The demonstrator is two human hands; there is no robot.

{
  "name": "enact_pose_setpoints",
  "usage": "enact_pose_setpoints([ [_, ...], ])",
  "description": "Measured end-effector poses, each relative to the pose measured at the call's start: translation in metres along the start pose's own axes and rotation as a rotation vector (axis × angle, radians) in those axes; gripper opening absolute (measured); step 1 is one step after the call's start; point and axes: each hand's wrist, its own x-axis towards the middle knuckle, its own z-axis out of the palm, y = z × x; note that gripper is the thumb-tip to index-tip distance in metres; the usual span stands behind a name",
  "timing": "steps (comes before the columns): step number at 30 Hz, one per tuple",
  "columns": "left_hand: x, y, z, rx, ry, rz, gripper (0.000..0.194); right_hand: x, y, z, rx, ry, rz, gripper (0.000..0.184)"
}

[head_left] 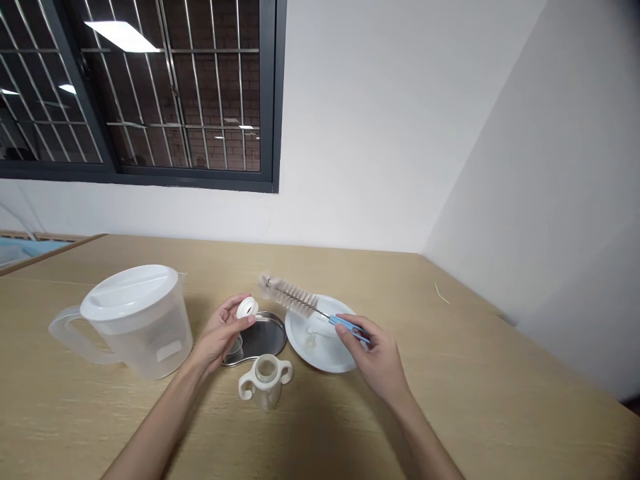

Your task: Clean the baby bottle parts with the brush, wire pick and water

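Observation:
Between the thumb and fingers of my left hand (223, 333) is a small white ring-shaped bottle cap (247, 307), its opening turned toward the right. My right hand (373, 353) grips the blue handle of a bottle brush (295, 298); its white bristles point up and left, close to the cap but apart from it. Below, an open baby bottle (267, 380) with two cream side handles stands upright on the table. A metal tray (267, 337) lies under and beside my left hand, with a clear round piece (236, 348) at its left side, partly hidden by my fingers.
A white plate (325, 360) with a small translucent piece on it lies beneath the brush. On the left stands a translucent lidded pitcher (145, 327). A thin pale strip (441, 293) lies at the right of the wooden table (480, 387); a wall and barred window rise behind.

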Motion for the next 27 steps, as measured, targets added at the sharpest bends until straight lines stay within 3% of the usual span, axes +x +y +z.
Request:
enact_pose_setpoints([
  [12, 0.005, -0.010, -0.006, -0.011, -0.009, 0.035, 0.054, -0.003, -0.004, 0.002, 0.048, -0.054, 0.017, 0.032],
  [22, -0.002, 0.003, 0.002, -0.045, -0.082, -0.044, 0.056, 0.001, 0.000, 0.000, 0.000, 0.019, 0.012, 0.033],
  [27, -0.001, -0.001, 0.001, -0.085, -0.051, -0.029, 0.053, 0.000, -0.002, 0.000, 0.003, -0.030, -0.033, 0.029],
])
